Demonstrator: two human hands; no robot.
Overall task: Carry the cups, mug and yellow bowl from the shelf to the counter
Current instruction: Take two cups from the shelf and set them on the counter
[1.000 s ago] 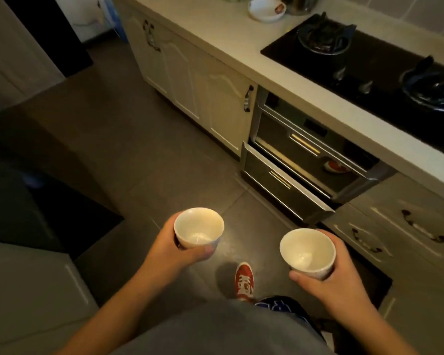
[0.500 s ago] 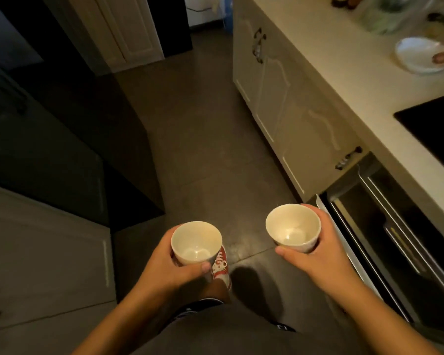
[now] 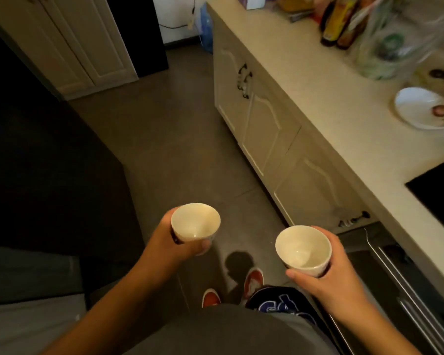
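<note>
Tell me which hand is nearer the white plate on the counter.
Right. The right hand with its cup is below the white plate, beside the counter; the left hand is farther out over the floor.

You are looking at a dim, warm-tinted picture. The left side is falling into near-black, while the counter (image 3: 326, 103) on the right is catching the most light. The bottles (image 3: 338, 24) and the clear jar (image 3: 390, 42) at the upper right are smearing with motion blur, and the white dish (image 3: 420, 108) is looking soft. The wide lens is bending the cabinet (image 3: 262, 129) lines at the edges. A small, soft shadow is lying on the floor (image 3: 180, 139) beside the red shoes (image 3: 253, 280).
</note>
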